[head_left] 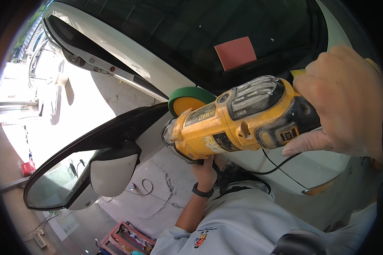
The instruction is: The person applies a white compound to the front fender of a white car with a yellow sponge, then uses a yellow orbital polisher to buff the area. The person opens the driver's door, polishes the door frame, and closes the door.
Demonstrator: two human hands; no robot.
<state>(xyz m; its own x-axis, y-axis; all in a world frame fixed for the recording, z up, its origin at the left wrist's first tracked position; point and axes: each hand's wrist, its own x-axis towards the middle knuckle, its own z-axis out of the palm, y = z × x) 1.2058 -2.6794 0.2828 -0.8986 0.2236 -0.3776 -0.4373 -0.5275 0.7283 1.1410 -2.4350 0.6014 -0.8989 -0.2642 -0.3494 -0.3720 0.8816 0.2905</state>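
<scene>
A yellow and black power polisher (217,131) lies slantwise across the middle of the view, dusty and worn. At its far end is a round green pad (191,92) with an orange centre. The pad is at the white car's body, near the base of the windshield; whether it presses on the paint I cannot tell. My right hand (342,100) is closed round the rear grip, thumb along the near side. Under the polisher's front end, my left hand (206,172) is closed on it, its fingers partly hidden by the tool. A black cord (281,163) runs below the rear grip.
A dark windshield (166,34) with a pink paper (236,53) spans the top. At left the car door stands open, with its window (61,182) and white side mirror (114,172). A pink crate (125,238) sits on the cracked concrete floor (153,191).
</scene>
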